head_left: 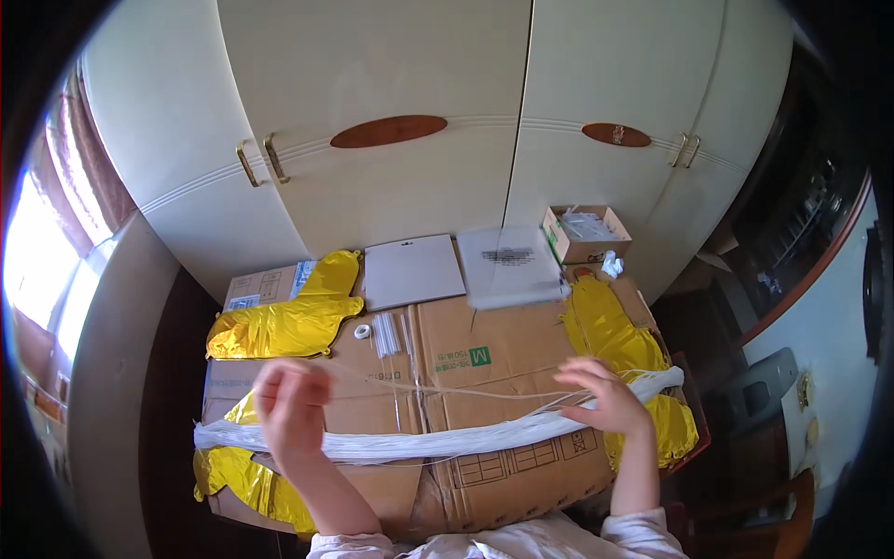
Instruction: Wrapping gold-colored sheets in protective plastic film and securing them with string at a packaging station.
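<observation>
A long bundle of thin white strands [419, 447] lies across the cardboard in front of me. My left hand [291, 410] is raised over the bundle's left part, slightly blurred, with its fingers pinched on one thin pale strand [466, 390]. This strand sags through the air toward my right hand [605, 399]. Over the bundle's right end, the right hand has its fingers spread and curved, with a gap between thumb and fingertips. Whether the strand touches its fingers is hard to make out.
Flattened cardboard [521, 335] covers the table. Yellow foil pieces [289, 312] lie at both sides. Behind are a grey board [413, 272], a clear plastic bag [512, 279] and a small box [589, 250] of clear pieces. A tape roll [362, 332] sits beside clear sticks [386, 335].
</observation>
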A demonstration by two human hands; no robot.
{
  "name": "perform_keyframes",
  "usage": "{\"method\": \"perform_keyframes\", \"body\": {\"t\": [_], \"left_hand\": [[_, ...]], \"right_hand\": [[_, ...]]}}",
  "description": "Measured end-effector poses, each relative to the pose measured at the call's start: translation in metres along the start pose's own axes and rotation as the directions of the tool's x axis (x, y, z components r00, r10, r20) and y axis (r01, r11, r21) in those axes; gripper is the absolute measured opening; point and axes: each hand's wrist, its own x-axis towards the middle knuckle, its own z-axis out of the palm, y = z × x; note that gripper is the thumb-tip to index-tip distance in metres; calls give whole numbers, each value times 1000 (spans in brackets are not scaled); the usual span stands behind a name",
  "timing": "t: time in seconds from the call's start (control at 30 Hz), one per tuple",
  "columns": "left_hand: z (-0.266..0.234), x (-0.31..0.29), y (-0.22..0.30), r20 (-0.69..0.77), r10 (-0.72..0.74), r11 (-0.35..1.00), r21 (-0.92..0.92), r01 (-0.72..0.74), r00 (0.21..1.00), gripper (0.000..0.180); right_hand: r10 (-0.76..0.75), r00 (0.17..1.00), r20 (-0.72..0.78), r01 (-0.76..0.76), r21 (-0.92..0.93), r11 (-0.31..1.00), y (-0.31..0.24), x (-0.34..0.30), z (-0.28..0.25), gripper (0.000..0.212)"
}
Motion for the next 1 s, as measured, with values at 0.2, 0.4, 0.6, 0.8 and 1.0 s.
{"method": "perform_keyframes", "body": {"t": [0.2, 0.4, 0.6, 0.8, 1.0], "left_hand": [[40, -5, -21, 376, -299, 885, 453, 107, 877, 7], [26, 7, -32, 382, -395, 913, 65, 402, 836, 11], [45, 10, -53, 203, -279, 912, -250, 325, 939, 12], [44, 17, -61, 539, -29, 703, 610, -366, 842, 12], [51, 14, -59, 383, -27, 883, 442, -157, 923, 7]], "right_hand": [[-283, 952, -119, 290, 650, 702, -85, 100, 66, 60], [-122, 959, 254, -242, 964, 107, -76, 110, 62, 18], [-43, 986, -163, 144, 689, 710, -81, 118, 94, 13], [7, 965, -263, 170, 643, 747, -78, 111, 68, 9], [-239, 922, -305, 366, 483, 795, -82, 115, 82, 7]]}}
